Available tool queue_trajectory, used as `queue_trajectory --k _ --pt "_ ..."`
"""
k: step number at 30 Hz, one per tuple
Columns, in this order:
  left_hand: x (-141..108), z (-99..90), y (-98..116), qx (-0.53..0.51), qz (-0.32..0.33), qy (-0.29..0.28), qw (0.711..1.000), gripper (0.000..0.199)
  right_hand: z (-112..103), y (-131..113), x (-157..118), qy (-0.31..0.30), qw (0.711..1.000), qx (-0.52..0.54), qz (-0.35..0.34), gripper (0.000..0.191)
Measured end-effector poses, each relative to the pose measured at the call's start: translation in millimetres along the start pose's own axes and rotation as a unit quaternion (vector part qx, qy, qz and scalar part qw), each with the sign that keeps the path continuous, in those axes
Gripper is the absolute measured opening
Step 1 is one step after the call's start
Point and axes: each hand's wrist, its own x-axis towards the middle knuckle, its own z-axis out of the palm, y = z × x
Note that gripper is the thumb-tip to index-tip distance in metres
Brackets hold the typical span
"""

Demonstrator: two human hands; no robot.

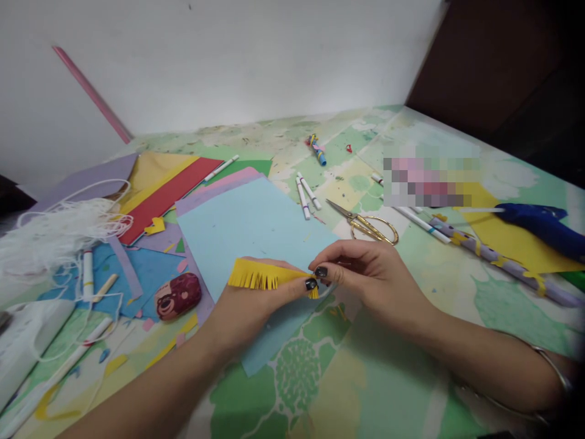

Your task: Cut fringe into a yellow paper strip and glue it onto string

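Note:
My left hand is closed on a yellow fringed paper strip, its cut edge hanging down. The thumb presses on the strip's right end. Meeting it there, my right hand pinches at the same end with thumb and forefinger. A thin pale cord or stick shows below the right fingers; what exactly they hold is partly hidden. Under both hands lies a light blue paper sheet. Gold-handled scissors rest on the table just beyond my right hand.
Several coloured sheets, including a red one, lie at the back left. Tangled white cord, a dark red case and a power strip are at the left. White markers, a purple paper roll and a blue glue gun lie beyond.

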Motion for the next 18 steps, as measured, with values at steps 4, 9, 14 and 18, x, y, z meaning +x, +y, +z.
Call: queue_trajectory --k 4,9,14,18 --pt "-0.4 0.1 0.1 0.029 0.002 -0.004 1.0 0.016 0.8 2.2 1.5 0.0 1.0 0.001 -0.007 0.01" --pt "-1.1 0.7 1.9 0.058 0.008 -0.023 0.998 0.02 2.7 3.8 1.2 -0.003 1.0 0.001 0.004 0.01" --pt "-2.1 2.9 4.5 0.083 -0.015 -0.005 0.996 0.017 3.2 5.9 -0.5 -0.007 1.0 -0.01 0.021 0.011" --pt "-2.2 5.2 5.5 0.098 -0.017 0.002 0.995 0.015 3.4 7.5 -0.3 -0.004 0.999 -0.037 0.028 0.012"
